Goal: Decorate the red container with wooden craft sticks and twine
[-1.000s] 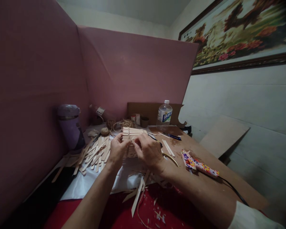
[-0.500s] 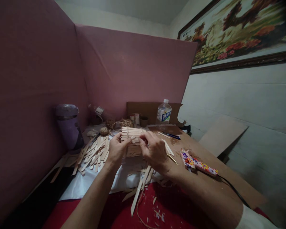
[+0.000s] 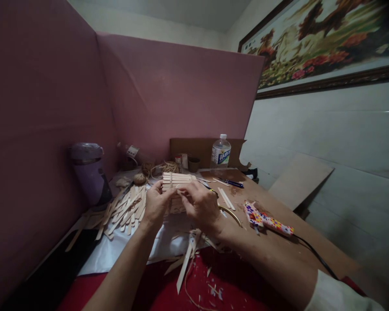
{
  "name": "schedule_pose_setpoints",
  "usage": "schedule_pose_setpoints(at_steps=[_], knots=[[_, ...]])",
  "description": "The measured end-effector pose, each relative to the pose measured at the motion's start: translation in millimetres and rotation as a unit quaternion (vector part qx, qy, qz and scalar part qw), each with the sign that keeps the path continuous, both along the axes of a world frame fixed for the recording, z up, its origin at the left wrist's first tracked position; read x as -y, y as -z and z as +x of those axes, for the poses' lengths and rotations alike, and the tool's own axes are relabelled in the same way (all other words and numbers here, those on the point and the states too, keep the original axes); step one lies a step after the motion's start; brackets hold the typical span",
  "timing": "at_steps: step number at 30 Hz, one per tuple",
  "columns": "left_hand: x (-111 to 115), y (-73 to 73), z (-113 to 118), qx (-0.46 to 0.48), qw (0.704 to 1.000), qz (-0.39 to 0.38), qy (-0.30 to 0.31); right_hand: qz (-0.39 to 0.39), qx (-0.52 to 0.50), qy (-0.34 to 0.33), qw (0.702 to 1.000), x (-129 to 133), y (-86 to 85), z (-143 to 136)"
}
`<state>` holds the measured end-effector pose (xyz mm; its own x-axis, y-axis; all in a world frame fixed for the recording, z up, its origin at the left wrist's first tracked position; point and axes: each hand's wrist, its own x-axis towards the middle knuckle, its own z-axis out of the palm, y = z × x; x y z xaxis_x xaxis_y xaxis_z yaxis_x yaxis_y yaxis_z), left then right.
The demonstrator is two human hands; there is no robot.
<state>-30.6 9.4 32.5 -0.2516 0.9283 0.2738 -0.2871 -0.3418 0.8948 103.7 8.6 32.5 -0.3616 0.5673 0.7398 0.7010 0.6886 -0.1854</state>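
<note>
A small slatted piece of pale wooden sticks (image 3: pixel 181 178) is held up between the two hands, above the near part of the tabletop (image 3: pixel 246 195), with a band of twine (image 3: pixel 171 179) wrapped around it near its left end. Its left end is gripped between the thumb and fingers of the left hand (image 3: pixel 154 205). The fingers of the right hand (image 3: pixel 201 205) are drawn together in a pinch at the near side of the piece, close to the left thumb; whether something small is caught between them cannot be told. A heap of loose sticks (image 3: pixel 129 209) is spread to the left, near a purple tumbler (image 3: pixel 92 179) on which no lettering can be made out. Behind the hands, a clear bottle (image 3: pixel 221 153) is capped in white and wrapped in a blue-and-white label (image 3: pixel 224 156), marked with large white Chinese characters, the first two apparently 补水; the smaller print is illegible. A white tag (image 3: pixel 132 151) is seen farther left, its marks too small to be read. A red-and-white box (image 3: pixel 183 160) is set beside a brown pot (image 3: pixel 194 164), its print blurred. On the right, a glue gun (image 3: pixel 272 223) is covered in a flower pattern. Small dark square marks (image 3: pixel 248 45), unreadable, are shown in the upper left of the framed picture (image 3: pixel 324 43).
</note>
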Motion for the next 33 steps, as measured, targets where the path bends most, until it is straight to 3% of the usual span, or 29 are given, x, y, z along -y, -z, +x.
schedule_pose_setpoints(at_steps=[6,16,27,30,33], knots=[[0.6,-0.7,0.4,0.002,1.000,0.010,0.012,0.012,0.034,0.026,0.999,-2.9,1.6,-4.5],[-0.5,2.4,-2.5,-0.018,1.000,0.000,-0.009,0.005,0.025,0.001,1.000,-0.6,2.3,-1.9],[-1.6,3.9,-3.5,0.014,0.998,0.019,0.056,0.002,0.005,-0.014,1.000,0.3,6.8,-3.8],[-1.2,2.8,-3.8,0.007,0.999,0.015,0.051,0.011,0.010,-0.018,1.000,6.1,2.2,5.9],[-0.3,0.7,-2.9,0.002,1.000,0.002,0.029,0.027,0.009,0.007,1.000,12.4,-6.9,38.7]])
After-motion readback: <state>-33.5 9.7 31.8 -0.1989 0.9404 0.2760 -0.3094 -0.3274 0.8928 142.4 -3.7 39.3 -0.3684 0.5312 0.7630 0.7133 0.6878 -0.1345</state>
